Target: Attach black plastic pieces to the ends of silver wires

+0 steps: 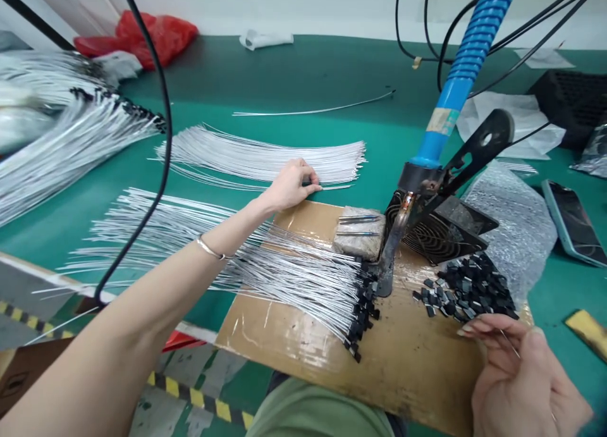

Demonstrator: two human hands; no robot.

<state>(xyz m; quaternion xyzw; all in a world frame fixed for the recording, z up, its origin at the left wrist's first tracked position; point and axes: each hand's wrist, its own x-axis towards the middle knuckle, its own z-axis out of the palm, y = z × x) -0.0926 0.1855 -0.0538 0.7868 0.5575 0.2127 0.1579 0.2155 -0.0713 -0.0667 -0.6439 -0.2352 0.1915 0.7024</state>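
Note:
My left hand [296, 184] reaches to the near edge of a bundle of plain white wires [265, 159]. Its thumb and fingers are closed on a wire at that edge. At the lower right my right hand [526, 367] is curled around a thin silvery strand [511, 343], most of it hidden in the palm. Its fingertips are beside a heap of small black connectors [474, 291]. Under my left forearm lies a pile of white wires [303, 279] ending in black connectors [364, 307]. A blue-handled soldering iron [458, 95] slants down over the brown board [403, 361].
A pad [360, 231] with metal pins and a black fan [427, 231] adjoin the iron. To the right are bubble wrap [515, 215], a phone [576, 222] and a yellow sponge [590, 329]. More wires [71, 146] lie left; a black cable [164, 108] hangs in front.

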